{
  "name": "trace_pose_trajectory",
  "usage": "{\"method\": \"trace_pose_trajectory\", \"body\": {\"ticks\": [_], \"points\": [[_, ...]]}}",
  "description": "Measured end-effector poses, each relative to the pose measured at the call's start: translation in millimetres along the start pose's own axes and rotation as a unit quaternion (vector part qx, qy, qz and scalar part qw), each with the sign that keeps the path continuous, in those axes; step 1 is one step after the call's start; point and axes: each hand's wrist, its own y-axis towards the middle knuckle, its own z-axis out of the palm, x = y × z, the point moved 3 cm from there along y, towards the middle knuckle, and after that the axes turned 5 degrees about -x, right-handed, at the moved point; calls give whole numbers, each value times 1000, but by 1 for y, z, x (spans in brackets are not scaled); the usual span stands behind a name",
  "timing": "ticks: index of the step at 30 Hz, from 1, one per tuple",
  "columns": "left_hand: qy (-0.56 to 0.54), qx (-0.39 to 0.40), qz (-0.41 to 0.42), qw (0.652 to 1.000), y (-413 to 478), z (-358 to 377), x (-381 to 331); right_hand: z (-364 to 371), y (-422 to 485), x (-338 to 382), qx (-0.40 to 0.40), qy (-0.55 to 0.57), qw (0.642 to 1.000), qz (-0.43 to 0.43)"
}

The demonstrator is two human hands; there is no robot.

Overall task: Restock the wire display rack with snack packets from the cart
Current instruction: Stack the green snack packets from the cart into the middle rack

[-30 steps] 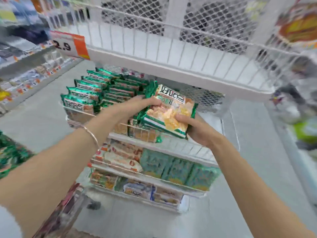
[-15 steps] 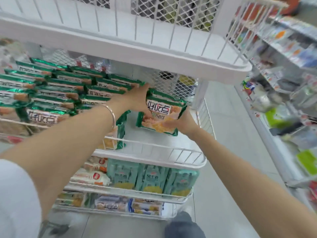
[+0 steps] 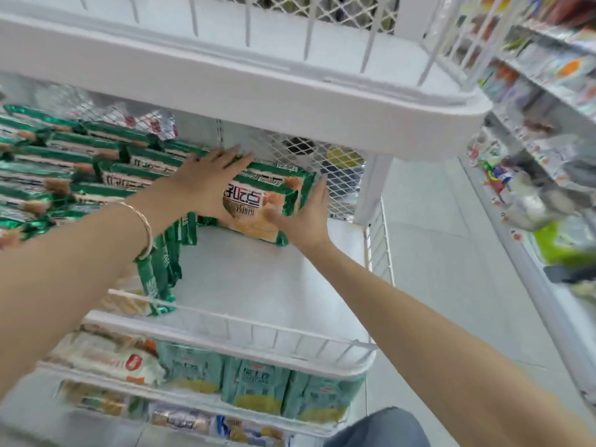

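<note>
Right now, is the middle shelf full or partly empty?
Partly empty: green snack packets fill its left; the shelf floor lies bare front right.

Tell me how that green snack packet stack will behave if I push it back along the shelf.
The green snack packet stack probably slides easily: glossy film on a smooth white shelf. It likely shifts or splays, being loose packets; the left hand lies flat on it, the right hand braces its side. The pictured biscuits may crack under hard pressure.

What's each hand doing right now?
Left hand: open, flat on the snack packets.
Right hand: open, pressing their right edge.
</note>
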Motion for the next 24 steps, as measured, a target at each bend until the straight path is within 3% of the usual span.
{"method": "trace_pose_trajectory", "body": {"ticks": [2, 4, 6, 8, 13, 16, 18, 24], "points": [[5, -1, 13, 1000, -1, 1, 0, -11, -7, 6, -40, -212, 968, -128], [11, 1, 14, 1000, -2, -1, 3, -3, -10, 13, 34, -379, 881, -281], [22, -2, 8, 1000, -1, -2, 7, 5, 0, 8, 93, -475, 813, -325], [35, -14, -3, 999, -1, 2, 10, 8, 10, 1, 102, -514, 794, -308], [55, -26, -5, 998, -5, 3, 8, 9, 9, 2, 119, -529, 790, -287], [46, -10, -6, 999, -17, -8, 5, -2, 4, 20, 155, -465, 834, -254], [-17, -2, -20, 1000, -35, -18, 6, -14, -4, 39, 134, -430, 861, -238], [-85, -33, -68, 993, -136, -46, 71, -1, -58, 122, 86, -429, 876, -204]]}}
